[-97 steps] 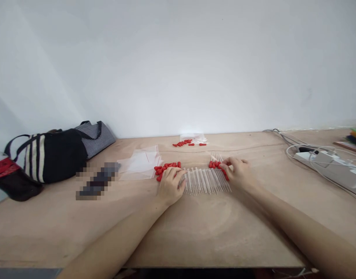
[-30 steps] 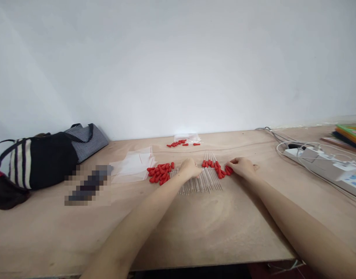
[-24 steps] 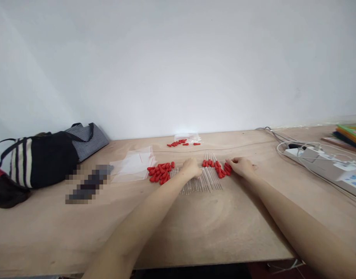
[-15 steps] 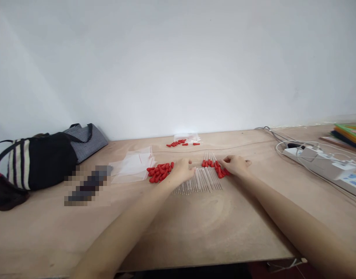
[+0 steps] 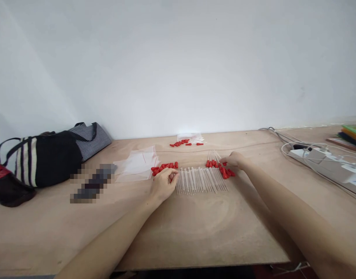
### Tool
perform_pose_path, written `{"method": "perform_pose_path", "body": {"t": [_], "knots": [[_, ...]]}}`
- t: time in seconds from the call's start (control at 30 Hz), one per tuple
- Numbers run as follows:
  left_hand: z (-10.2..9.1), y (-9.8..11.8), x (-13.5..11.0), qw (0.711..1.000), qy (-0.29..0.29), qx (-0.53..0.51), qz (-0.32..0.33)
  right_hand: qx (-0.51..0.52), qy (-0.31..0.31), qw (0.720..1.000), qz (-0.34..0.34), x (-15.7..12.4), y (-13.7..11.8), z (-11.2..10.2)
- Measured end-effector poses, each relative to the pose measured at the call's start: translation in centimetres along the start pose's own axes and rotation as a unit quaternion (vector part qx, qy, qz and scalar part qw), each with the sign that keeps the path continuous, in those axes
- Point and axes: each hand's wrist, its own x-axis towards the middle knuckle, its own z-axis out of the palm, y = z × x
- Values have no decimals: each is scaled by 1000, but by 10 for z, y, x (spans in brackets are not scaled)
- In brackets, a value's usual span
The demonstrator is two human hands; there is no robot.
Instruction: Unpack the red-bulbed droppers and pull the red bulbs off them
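A row of clear glass tubes (image 5: 201, 180) lies side by side on the wooden table (image 5: 195, 228). My left hand (image 5: 163, 183) rests at the row's left end, fingers curled in, just in front of a pile of loose red rubber caps (image 5: 163, 167). What its fingers hold is hidden. My right hand (image 5: 235, 160) sits at the far right of the row, fingertips pinched among tubes fitted with red caps (image 5: 221, 168).
Clear plastic bags (image 5: 137, 164) lie left of the caps. A further bag with red caps (image 5: 187, 141) sits near the wall. A striped black bag (image 5: 47, 157) is at the left. A power strip with white cables (image 5: 325, 159) and coloured books (image 5: 352, 135) are at the right.
My left hand has drawn back from the middle of the tubes to the row's left end and curled shut. My right hand has shifted slightly further back among the capped tubes.
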Motion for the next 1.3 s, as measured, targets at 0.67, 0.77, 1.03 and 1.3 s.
{"method": "perform_pose_path", "body": {"t": [0.67, 0.77, 1.03, 1.3], "knots": [[15, 26, -9, 962, 3, 102, 253, -28, 106, 883, -456, -119, -26, 58], [14, 30, -11, 962, 5, 124, 243, -17, 120, 875, -469, -117, -23, 60], [9, 37, -14, 960, -17, 153, 235, -28, 141, 858, -493, -120, -20, 57], [4, 20, -12, 968, 10, 139, 207, -32, 163, 874, -456, -110, -4, 48]]}}
